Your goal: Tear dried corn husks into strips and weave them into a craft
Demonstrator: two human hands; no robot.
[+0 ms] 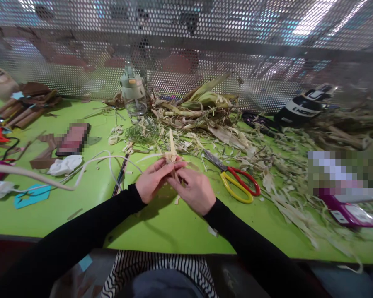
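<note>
"Above the lime-green tabletop (170, 234), near its front edge, where exactly are the two hands?"

"Close together at the middle, both bare below black sleeves. The left hand (152, 181) pinches a pale, straw-coloured, pointed piece of plant fibre (172, 145) at its base, and the tip stands up beyond the fingers."

"And the right hand (195, 188)?"

"Its thumb and fingers close on the lower end of that same piece, just beside the left fingertips. How each finger presses, I cannot tell; they overlap."

"What lies nearest?"

"To the right, metal scissors with one red and one yellow handle loop (224, 167), lying on the table, touched by neither hand. Just beside the left wrist, a slim dark stick (122, 176)."

"Farther back?"

"A heap of dry, green-and-tan husks (189, 111), with a clear bottle with a pale green lid (133, 90) upright at its left. Well to the right, a black bottle with a white band (303, 108) leans over. Behind everything runs a perforated metal screen (251, 76)."
</note>
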